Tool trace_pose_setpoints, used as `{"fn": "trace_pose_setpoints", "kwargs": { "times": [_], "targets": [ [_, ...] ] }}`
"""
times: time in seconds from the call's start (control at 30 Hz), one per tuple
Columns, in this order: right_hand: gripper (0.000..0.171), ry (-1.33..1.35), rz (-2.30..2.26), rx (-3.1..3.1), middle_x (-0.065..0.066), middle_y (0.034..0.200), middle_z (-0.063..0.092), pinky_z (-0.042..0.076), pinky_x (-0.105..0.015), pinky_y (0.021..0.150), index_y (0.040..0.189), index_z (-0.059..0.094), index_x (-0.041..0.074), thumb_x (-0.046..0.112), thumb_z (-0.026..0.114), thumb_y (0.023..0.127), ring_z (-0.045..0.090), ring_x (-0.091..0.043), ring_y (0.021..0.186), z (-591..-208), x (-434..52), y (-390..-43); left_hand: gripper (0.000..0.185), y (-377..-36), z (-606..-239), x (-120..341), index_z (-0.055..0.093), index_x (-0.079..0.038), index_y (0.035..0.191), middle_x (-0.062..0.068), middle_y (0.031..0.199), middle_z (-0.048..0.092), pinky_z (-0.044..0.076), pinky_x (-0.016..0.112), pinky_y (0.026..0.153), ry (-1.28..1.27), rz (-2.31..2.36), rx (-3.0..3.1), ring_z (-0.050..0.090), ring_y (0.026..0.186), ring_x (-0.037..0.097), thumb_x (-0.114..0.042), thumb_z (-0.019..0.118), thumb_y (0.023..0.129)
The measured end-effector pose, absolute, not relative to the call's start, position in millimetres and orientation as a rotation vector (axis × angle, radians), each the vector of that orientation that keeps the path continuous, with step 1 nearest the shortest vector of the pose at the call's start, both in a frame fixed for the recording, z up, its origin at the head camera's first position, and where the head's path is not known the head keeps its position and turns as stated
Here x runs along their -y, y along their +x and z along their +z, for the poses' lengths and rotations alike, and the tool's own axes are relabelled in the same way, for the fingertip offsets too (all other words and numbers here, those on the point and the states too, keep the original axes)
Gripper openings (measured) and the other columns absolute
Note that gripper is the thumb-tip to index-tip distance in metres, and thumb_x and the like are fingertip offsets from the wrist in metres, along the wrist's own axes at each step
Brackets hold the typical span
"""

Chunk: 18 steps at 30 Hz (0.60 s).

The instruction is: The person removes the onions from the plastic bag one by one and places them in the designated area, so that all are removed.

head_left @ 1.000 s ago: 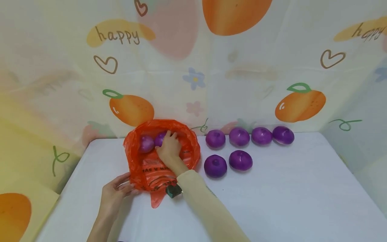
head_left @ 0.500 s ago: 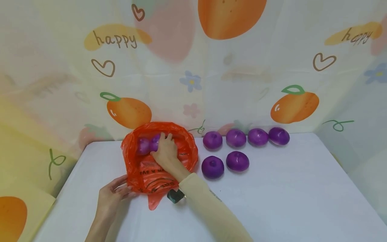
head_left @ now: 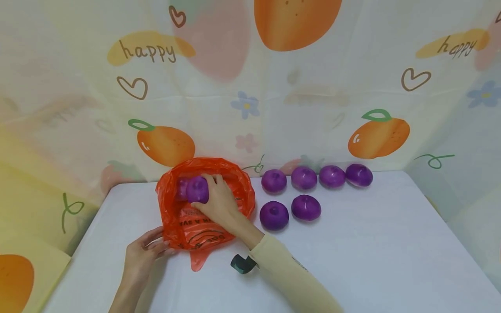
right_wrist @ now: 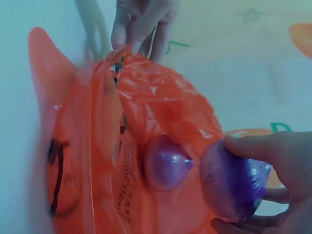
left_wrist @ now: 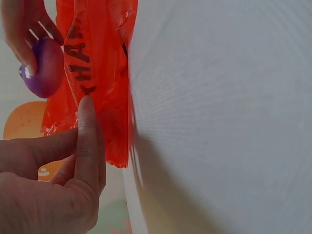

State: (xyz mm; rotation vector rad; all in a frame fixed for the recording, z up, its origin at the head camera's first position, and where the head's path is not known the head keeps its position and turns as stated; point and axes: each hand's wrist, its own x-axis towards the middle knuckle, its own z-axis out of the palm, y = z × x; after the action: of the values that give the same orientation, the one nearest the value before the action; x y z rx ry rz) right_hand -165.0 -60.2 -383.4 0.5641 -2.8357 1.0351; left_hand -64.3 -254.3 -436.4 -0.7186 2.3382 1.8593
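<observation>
An open red plastic bag with dark print stands at the left of the table. My right hand holds a purple onion over the bag's mouth, thumb on one side and fingers on the other. Another purple onion lies inside the bag, partly hidden behind the held one in the head view. At the bag's near left side, my left hand pinches its rim between thumb and fingers; the left wrist view shows the fingertips against the red plastic.
Several purple onions stand in a back row to the right of the bag, with two more in front. A printed cloth hangs behind the white table. A dark wrist-worn piece sits under my right wrist.
My right hand has lifted an onion inside the bag up and toward me, partly covering the other one. My left hand has stayed at the bag's rim. The head view has shifted slightly.
</observation>
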Motion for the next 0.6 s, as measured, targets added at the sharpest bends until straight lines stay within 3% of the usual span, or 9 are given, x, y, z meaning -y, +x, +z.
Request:
{"fn": "trace_pose_setpoints", "kwargs": {
  "times": [0.3,0.6],
  "targets": [
    [0.076,0.684,1.129,2.744,-0.006,0.141,0.045,0.045,-0.034,0.105,0.144,0.044,0.014,0.042,0.078,0.082,0.050,-0.021,0.127,-372,28,-153,0.053,-66,-437,256,0.042,0.004,0.144,0.031,0.135,0.052,0.059,0.028,0.072,-0.730,1.824,-2.344,0.072,0.082,0.014,0.000,0.060,0.094],
    [0.068,0.756,1.230,2.654,-0.006,0.137,0.046,0.051,-0.038,0.097,0.141,0.048,0.019,0.039,0.077,0.083,0.054,-0.024,0.120,-368,-7,-146,0.053,-67,-436,256,0.042,0.004,0.144,0.030,0.134,0.053,0.059,0.029,0.072,-0.744,1.825,-2.331,0.072,0.080,0.016,0.000,0.060,0.094]
  ]
}}
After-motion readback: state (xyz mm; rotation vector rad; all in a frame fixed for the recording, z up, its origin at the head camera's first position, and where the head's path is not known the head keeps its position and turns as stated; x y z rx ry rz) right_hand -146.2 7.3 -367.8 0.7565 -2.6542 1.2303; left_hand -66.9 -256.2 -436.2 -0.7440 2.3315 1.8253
